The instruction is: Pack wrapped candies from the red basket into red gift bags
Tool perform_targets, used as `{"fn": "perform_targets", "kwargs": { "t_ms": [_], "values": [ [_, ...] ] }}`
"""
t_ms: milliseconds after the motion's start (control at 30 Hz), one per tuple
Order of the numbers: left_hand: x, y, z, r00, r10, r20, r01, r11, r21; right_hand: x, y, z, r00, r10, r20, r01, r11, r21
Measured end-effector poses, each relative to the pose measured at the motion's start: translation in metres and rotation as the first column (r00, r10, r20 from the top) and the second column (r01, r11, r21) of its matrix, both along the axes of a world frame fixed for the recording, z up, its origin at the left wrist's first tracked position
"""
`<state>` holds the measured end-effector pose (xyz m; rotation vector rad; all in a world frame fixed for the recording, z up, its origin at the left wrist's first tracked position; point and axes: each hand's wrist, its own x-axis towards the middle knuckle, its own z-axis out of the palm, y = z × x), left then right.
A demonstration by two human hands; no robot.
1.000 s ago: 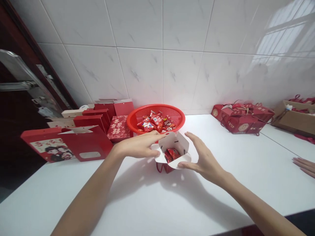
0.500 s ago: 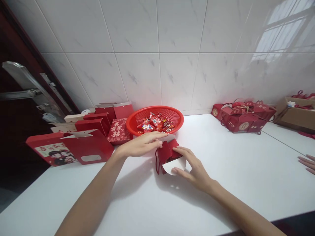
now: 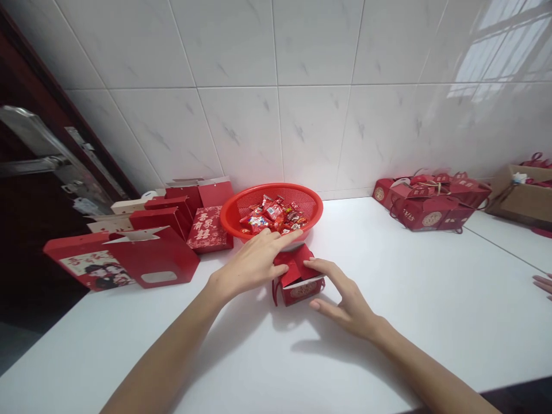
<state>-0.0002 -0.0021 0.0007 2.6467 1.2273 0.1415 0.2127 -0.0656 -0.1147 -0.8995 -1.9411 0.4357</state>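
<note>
Perhaps a home: tiled wall (image 3: 314,52), dark door (image 3: 30,230).

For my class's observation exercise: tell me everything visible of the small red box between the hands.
The small red box looks like folded card, with a gold emblem on its near face and a red cord at its left. It stands upright on the white table, in front of the red basket. Its top flaps fold inward; a pale edge shows along the near top. The left hand and right hand appear to touch the flaps.
</note>
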Motion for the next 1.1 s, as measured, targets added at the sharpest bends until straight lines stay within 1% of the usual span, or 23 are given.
{"fn": "perform_targets", "kwargs": {
  "t_ms": [67, 133, 233, 333, 433, 533, 600, 733, 800, 867, 933, 1000, 1100],
  "values": [
    [0.002, -0.002, -0.001, 0.999, 0.023, 0.026, -0.023, 1.000, 0.001, 0.000, 0.001, 0.000, 0.999, -0.014, -0.038, 0.014, 1.000, 0.015],
    [0.002, -0.001, -0.003, 0.997, 0.035, 0.066, -0.034, 0.999, -0.018, -0.001, 0.001, -0.001, 0.993, -0.080, -0.090, 0.079, 0.997, -0.007],
    [0.001, 0.005, -0.008, 0.995, -0.016, 0.096, 0.022, 0.998, -0.063, -0.004, 0.003, -0.001, 0.966, -0.208, -0.153, 0.195, 0.976, -0.096],
    [-0.001, 0.011, -0.010, 0.990, -0.076, 0.122, 0.094, 0.985, -0.143, -0.007, 0.008, -0.001, 0.941, -0.279, -0.193, 0.240, 0.950, -0.201],
    [-0.002, 0.013, -0.010, 0.983, -0.079, 0.169, 0.115, 0.969, -0.220, -0.009, 0.013, -0.001, 0.926, -0.299, -0.229, 0.229, 0.930, -0.287],
    [-0.001, 0.012, -0.009, 0.980, -0.063, 0.189, 0.113, 0.956, -0.271, -0.011, 0.014, -0.002, 0.921, -0.301, -0.247, 0.203, 0.912, -0.356],
    [0.000, 0.011, -0.010, 0.983, -0.054, 0.175, 0.101, 0.957, -0.273, -0.013, 0.013, -0.002, 0.918, -0.302, -0.256, 0.186, 0.900, -0.393],
    [0.003, 0.011, -0.015, 0.986, -0.036, 0.161, 0.073, 0.969, -0.234, -0.012, 0.014, -0.001, 0.905, -0.304, -0.297, 0.136, 0.870, -0.474],
    [0.004, 0.014, -0.017, 0.979, -0.068, 0.191, 0.115, 0.962, -0.248, -0.008, 0.017, 0.000, 0.886, -0.316, -0.338, 0.092, 0.836, -0.541],
    [0.004, 0.018, -0.019, 0.965, -0.129, 0.228, 0.190, 0.942, -0.275, -0.001, 0.021, 0.001, 0.859, -0.351, -0.373, 0.054, 0.787, -0.615],
    [0.003, 0.023, -0.021, 0.951, -0.178, 0.255, 0.252, 0.920, -0.300, 0.006, 0.026, 0.000, 0.848, -0.378, -0.372, 0.045, 0.750, -0.660],
    [0.001, 0.027, -0.022, 0.948, -0.186, 0.257, 0.265, 0.909, -0.320, 0.013, 0.030, -0.001, 0.874, -0.351, -0.336, 0.047, 0.750, -0.660],
    [-0.001, 0.028, -0.022, 0.964, -0.153, 0.218, 0.227, 0.902, -0.368, 0.019, 0.033, -0.002, 0.924, -0.314, -0.218, 0.123, 0.783, -0.610]
  ]
}}
